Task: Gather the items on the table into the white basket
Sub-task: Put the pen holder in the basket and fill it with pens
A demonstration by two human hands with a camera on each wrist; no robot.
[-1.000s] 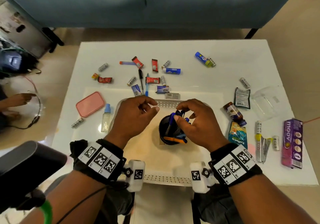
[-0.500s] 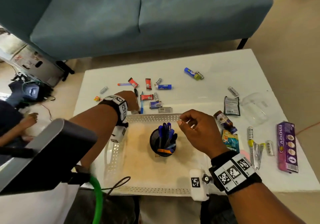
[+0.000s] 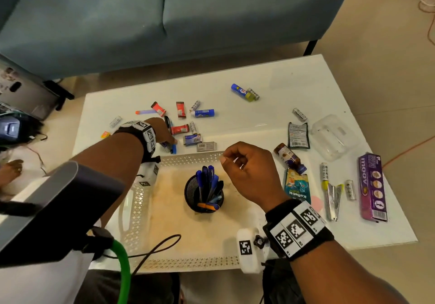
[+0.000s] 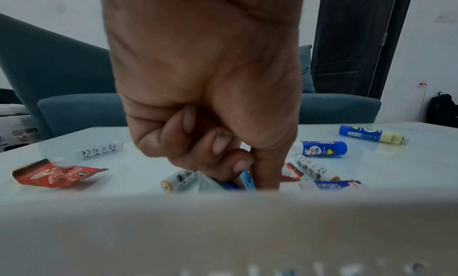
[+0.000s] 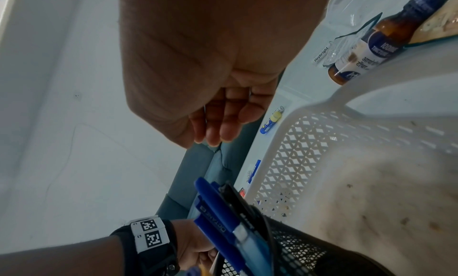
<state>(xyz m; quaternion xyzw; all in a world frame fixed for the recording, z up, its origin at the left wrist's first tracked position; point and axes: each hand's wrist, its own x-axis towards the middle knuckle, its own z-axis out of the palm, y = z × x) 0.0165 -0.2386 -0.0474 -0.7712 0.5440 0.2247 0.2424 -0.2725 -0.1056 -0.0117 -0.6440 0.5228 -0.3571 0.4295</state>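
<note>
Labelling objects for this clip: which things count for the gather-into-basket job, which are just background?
Job:
white basket
pen holder, already inside
blue pen in left hand grip
glue stick
moov box
brown bottle

Background:
sofa
cable

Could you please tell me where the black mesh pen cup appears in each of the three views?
Head: pen cup mid-basket, between the arms.
Left wrist: not in it.
Right wrist: pen cup bottom centre, blue pens poking out.
Shared landmark: white basket lattice wall.
</note>
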